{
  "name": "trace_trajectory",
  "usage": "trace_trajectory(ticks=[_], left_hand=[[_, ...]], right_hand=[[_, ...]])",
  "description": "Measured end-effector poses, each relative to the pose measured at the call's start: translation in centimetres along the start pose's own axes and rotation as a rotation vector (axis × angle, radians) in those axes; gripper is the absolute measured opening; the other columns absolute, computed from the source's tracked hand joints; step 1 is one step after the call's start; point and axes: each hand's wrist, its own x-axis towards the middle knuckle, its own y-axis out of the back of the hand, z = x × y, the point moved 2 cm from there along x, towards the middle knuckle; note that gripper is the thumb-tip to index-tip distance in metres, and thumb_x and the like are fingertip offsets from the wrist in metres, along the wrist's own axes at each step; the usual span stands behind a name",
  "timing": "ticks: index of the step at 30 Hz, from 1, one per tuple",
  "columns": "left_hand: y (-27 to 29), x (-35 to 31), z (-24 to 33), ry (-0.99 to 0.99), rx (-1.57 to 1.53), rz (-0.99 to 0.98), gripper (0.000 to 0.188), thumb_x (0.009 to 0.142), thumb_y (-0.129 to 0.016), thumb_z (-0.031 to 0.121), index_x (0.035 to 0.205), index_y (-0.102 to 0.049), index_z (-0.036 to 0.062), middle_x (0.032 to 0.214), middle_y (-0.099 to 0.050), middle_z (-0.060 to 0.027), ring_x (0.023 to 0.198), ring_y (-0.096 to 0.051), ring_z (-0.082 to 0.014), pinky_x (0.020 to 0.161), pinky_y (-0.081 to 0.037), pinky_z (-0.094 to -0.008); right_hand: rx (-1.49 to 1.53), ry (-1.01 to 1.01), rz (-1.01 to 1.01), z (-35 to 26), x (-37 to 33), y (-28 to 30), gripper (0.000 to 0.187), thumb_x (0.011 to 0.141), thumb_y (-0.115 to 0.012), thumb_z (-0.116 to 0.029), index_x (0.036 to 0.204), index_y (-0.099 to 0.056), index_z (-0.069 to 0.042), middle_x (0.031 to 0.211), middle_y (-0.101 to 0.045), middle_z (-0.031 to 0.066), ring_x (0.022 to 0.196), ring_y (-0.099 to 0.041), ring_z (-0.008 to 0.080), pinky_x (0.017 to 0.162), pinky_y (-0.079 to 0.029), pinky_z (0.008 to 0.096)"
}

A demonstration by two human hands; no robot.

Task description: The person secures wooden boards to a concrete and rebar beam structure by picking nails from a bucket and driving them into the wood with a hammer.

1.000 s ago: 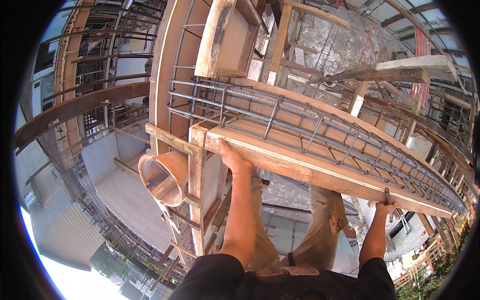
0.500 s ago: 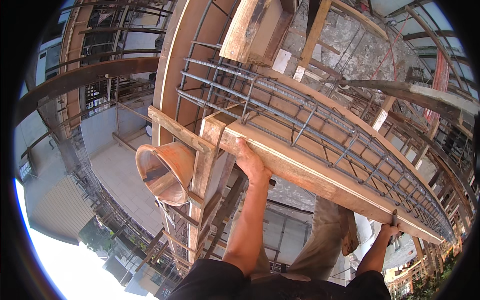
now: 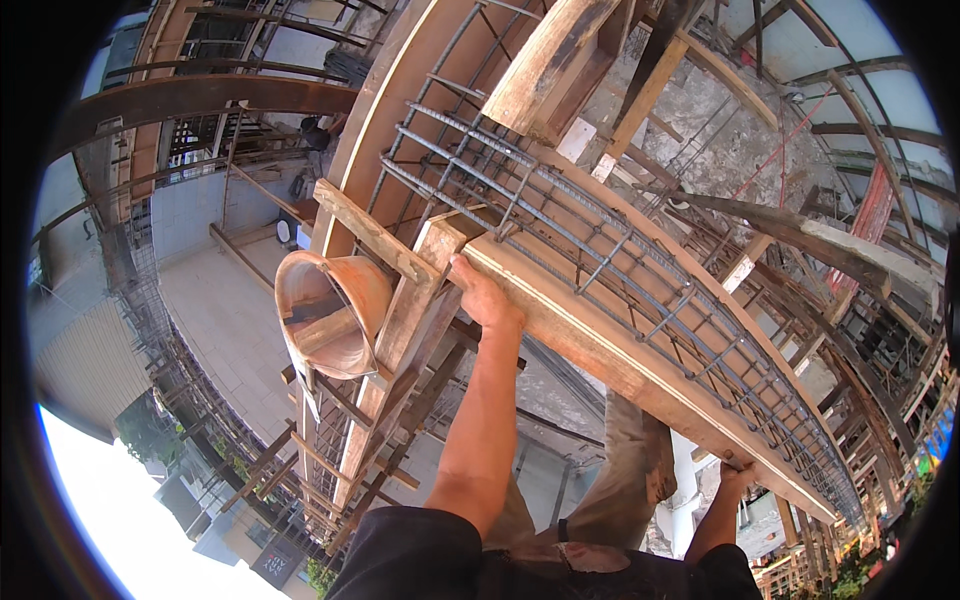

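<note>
A long wooden formwork board (image 3: pixel 600 360) runs from the middle toward the lower right. My left hand (image 3: pixel 490 300) is closed on its near edge at the left end, thumb up against the side and the other fingers hidden. Farther down the same board, my right hand (image 3: pixel 737 476) is closed at its lower edge. Something small and dark shows at those fingers, too unclear to name. Behind the board lies a cage of ribbed steel bars (image 3: pixel 590 270) inside the wooden form. An orange-brown bucket (image 3: pixel 372 300) hangs beside the timber frame, left of my left hand.
A wooden post (image 3: pixel 545 75) stands over the cage at the top. Cross battens (image 3: pixel 372 228) and an upright timber frame (image 3: pixel 385 385) adjoin the board's left end. My legs (image 3: pixel 620 470) are below, above a drop with lower floors. Poles and beams (image 3: pixel 810 220) crowd the right.
The whole view has tilted, so the board's right end sits lower. My left hand has shifted slightly toward the board's left end. The dark piece above my right hand no longer sticks up.
</note>
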Motion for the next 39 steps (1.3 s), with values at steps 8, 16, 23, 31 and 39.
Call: trace_trajectory(ticks=[8,16,23,31,39], left_hand=[[-0.4,-1.7,2.1,0.16,0.095,0.198,0.097,0.085,-0.058,0.073,0.122,-0.061,-0.0161,0.127,-0.063,-0.0232,0.109,-0.062,-0.0338,0.094,-0.05,-0.0426],[1.2,2.2,-0.5,0.041,0.234,0.262,0.083,0.091,-0.058,0.066,0.109,-0.068,-0.0151,0.105,-0.071,-0.0264,0.097,-0.067,-0.0397,0.087,-0.05,-0.0442],[0.7,0.9,0.4,-0.036,0.258,0.238,0.067,0.096,-0.059,0.054,0.109,-0.069,-0.0118,0.105,-0.072,-0.0245,0.093,-0.066,-0.0356,0.084,-0.048,-0.0426],[1.1,1.5,-0.1,0.029,0.061,0.087,0.081,0.092,-0.059,0.062,0.124,-0.062,-0.0125,0.12,-0.067,-0.0204,0.104,-0.063,-0.0296,0.092,-0.048,-0.0407],[0.8,0.7,1.0,0.147,0.085,0.024,0.094,0.087,-0.06,0.07,0.13,-0.056,-0.0135,0.131,-0.06,-0.0203,0.112,-0.06,-0.0309,0.097,-0.047,-0.0409]], right_hand=[[-0.64,0.172,-0.027,-0.6,-13.6,-2.2,0.02,0.095,-0.06,-0.026,0.101,-0.051,-0.01,0.068,-0.041,-0.0013,0.053,-0.044,0.0096,0.049,-0.043,0.024],[-1.673,0.846,-0.707,8.6,-31.1,-29.7,0.049,0.091,-0.071,-0.027,0.126,-0.055,0.004,0.109,-0.059,0.0162,0.099,-0.057,0.0332,0.091,-0.044,0.0436],[-1.584,1.265,-1.056,19.1,-33.6,-40.6,0.057,0.091,-0.07,-0.034,0.135,-0.054,0.001,0.129,-0.057,0.0222,0.119,-0.055,0.0385,0.102,-0.041,0.0445],[-1.534,0.716,-0.989,23.0,-31.4,-43.6,0.042,0.097,-0.066,-0.036,0.117,-0.063,0.001,0.085,-0.066,0.0096,0.082,-0.064,0.0231,0.078,-0.051,0.0376],[-1.608,0.654,-0.905,23.1,-29.1,-43.5,0.038,0.094,-0.07,-0.035,0.104,-0.068,0.001,0.076,-0.065,0.0096,0.073,-0.061,0.0209,0.072,-0.049,0.0369]])
